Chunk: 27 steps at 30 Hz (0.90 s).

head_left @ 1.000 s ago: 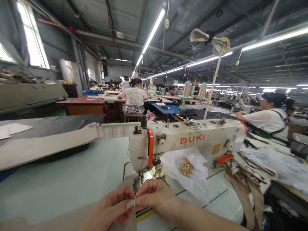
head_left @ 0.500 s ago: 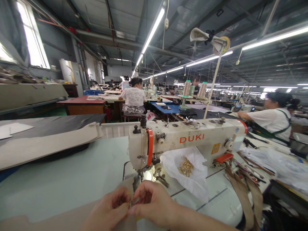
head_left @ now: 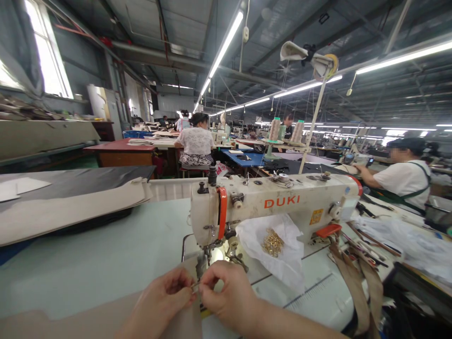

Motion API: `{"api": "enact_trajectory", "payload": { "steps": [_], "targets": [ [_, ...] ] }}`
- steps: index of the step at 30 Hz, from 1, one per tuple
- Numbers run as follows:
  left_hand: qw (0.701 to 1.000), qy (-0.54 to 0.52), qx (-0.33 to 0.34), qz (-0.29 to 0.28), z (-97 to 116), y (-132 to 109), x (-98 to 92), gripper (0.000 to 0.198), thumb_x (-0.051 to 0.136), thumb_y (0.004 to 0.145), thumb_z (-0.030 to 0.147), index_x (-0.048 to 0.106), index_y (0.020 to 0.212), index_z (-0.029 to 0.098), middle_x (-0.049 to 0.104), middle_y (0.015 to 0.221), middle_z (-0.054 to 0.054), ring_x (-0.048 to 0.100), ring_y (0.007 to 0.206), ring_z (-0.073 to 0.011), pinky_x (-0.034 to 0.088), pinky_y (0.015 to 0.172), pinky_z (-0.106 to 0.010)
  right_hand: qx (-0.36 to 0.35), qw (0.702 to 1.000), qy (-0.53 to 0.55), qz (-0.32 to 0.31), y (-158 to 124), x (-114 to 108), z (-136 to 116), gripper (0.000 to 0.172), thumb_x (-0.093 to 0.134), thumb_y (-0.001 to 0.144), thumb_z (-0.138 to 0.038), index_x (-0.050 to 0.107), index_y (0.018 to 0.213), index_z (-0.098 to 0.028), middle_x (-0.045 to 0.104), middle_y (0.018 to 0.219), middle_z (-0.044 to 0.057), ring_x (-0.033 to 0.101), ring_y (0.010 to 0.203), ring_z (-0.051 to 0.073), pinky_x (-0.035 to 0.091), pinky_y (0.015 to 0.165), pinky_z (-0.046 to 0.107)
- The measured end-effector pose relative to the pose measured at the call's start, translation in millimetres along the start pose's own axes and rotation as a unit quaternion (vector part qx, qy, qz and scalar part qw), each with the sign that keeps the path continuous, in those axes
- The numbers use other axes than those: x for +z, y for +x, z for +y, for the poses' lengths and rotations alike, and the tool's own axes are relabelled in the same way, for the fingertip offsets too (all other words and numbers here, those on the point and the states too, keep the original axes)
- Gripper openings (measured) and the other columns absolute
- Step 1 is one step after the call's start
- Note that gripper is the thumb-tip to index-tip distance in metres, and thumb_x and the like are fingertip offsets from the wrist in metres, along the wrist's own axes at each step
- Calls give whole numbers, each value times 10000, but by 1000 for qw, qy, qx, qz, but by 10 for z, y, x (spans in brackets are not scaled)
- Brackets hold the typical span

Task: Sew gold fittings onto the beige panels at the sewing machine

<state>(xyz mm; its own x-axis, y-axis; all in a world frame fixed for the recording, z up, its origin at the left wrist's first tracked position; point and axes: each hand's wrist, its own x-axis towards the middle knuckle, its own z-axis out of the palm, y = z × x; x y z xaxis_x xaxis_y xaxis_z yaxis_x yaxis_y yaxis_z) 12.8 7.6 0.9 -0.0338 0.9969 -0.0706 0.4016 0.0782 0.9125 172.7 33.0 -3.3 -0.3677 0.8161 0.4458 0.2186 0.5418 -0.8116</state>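
Note:
Just in front of the sewing machine [head_left: 275,200], my left hand [head_left: 164,296] and my right hand [head_left: 228,292] meet with closed fingertips. Between them shows a small, thin, light piece [head_left: 195,285], pinched at either end; its kind is too small to make out. Beneath my left hand spreads a beige fabric panel [head_left: 95,313], reaching up to the needle area of the machine. The presser foot [head_left: 203,263] stands just beyond my fingers, partly hidden by them. A white plastic bag [head_left: 247,235] holding gold metal rings [head_left: 272,242] rests under the machine arm.
Stacked beige panels [head_left: 77,212] lie at the left on dark material. Brown straps [head_left: 353,287] hang over the table's right edge near a ruler marking [head_left: 314,292]. Thread cones [head_left: 274,130] stand behind the machine. One person [head_left: 402,176] works at right, another [head_left: 196,141] sits ahead.
My hands have drawn slightly apart, so the small piece between them shows more clearly. The person at right has shifted a little, head lower. The machine and bag stay put.

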Motion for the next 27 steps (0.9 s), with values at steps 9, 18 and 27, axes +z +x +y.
{"api": "enact_trajectory", "payload": {
  "steps": [9, 18, 27],
  "targets": [
    [998, -63, 1, 9, 127, -64, 7, 218, 623, 544, 403, 549, 575, 200, 544, 566, 29, 514, 598, -164, 413, 570, -243, 13, 1000, 14, 8, -1, 14, 40, 79, 591, 616, -95, 580, 573, -161, 576, 565, -31, 513, 538, 86, 362, 526, 154],
    [996, -25, 59, 57, 89, -130, 50, 190, 622, 645, 371, 555, 632, 194, 562, 588, 26, 549, 596, -156, 439, 573, -240, 26, 999, 34, -32, -5, -42, -7, 79, 570, 678, -126, 617, 634, -171, 589, 600, -30, 524, 573, 95, 390, 555, 173],
    [989, 6, 108, 102, 231, -275, 83, 81, 550, 708, 277, 537, 714, 197, 599, 673, 16, 586, 641, -141, 493, 641, -248, 122, 968, 204, -82, -19, -81, 54, 91, 624, 711, -255, 596, 754, -180, 615, 636, -23, 530, 575, 109, 409, 577, 220]
  ]
}}
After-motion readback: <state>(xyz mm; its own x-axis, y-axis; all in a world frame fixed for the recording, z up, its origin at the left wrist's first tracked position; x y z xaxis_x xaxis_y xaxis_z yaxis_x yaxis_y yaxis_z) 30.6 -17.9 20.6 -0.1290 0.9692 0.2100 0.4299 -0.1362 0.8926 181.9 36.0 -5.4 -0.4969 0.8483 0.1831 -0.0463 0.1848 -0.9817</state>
